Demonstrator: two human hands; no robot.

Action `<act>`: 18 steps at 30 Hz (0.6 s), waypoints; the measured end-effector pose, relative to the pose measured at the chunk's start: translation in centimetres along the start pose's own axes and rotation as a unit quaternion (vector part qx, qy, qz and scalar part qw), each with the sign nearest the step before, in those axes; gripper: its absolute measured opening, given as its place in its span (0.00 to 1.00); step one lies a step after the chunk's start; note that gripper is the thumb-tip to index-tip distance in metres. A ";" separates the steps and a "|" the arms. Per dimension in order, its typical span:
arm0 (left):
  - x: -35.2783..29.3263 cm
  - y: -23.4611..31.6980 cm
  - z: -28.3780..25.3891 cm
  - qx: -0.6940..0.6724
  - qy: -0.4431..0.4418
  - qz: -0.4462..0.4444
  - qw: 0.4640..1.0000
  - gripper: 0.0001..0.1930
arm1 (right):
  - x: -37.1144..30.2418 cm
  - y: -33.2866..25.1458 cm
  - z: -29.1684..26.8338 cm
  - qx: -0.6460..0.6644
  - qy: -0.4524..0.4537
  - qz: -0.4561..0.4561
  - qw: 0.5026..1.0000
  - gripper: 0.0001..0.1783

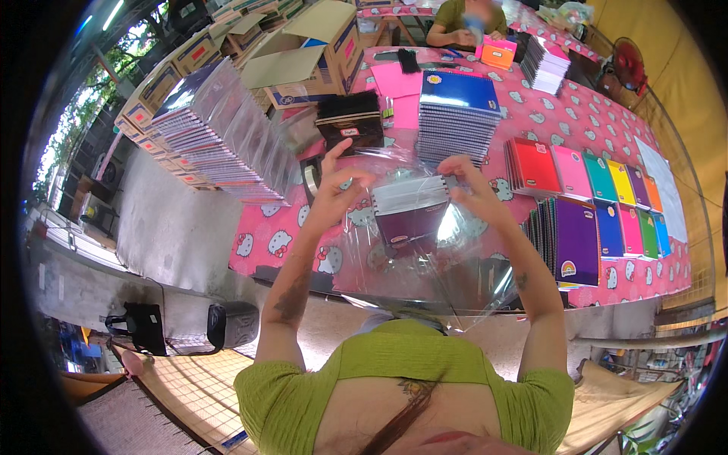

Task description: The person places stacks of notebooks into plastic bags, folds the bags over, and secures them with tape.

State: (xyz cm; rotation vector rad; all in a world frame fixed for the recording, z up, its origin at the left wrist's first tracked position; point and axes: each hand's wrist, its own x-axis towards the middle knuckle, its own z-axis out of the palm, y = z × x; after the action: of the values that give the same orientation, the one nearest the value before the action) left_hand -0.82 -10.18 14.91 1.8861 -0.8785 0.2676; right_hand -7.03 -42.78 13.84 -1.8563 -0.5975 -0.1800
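Note:
Between my hands sits a small stack of purple spiral notebooks (pixel 409 229), with its white page edges and wire coils facing up. Clear plastic film (pixel 379 262) lies loosely around and under it, spreading over the table's near edge. My left hand (pixel 341 189) is at the stack's left, open, its index finger stretched away and the other fingers reaching over the film. On the right, my right hand (pixel 476 189) is open beside the stack's upper corner, fingers bent and the thumb apart, by the film. Neither hand visibly grips the notebooks.
A roll of tape (pixel 311 178) is by my left hand, with a black box (pixel 350 125) beyond. Tall notebook stacks (pixel 459 121) stand behind and at left (pixel 227 136). Colourful notebooks (pixel 535 167) lie right. Cardboard boxes (pixel 311 68) stand far left. Across the table sits another person (pixel 462 26).

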 end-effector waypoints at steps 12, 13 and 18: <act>0.5 0.4 1.4 -0.080 -0.009 -0.017 0.997 0.06 | 4.1 -4.9 -1.8 -0.251 -0.066 -0.109 0.960 0.25; 0.5 0.7 1.5 -0.080 -0.011 -0.016 0.997 0.06 | 4.9 -6.4 -1.1 -0.360 -0.125 -0.145 0.913 0.25; 0.8 0.9 1.2 -0.074 -0.031 -0.028 0.996 0.06 | 7.3 -7.7 -2.3 -0.484 -0.251 -0.111 0.831 0.16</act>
State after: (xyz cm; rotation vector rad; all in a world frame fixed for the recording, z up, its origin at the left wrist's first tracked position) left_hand -1.05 -11.75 15.40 1.7855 -0.8624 0.1067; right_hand -4.13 -40.66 24.12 -2.8542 -1.2486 -0.1574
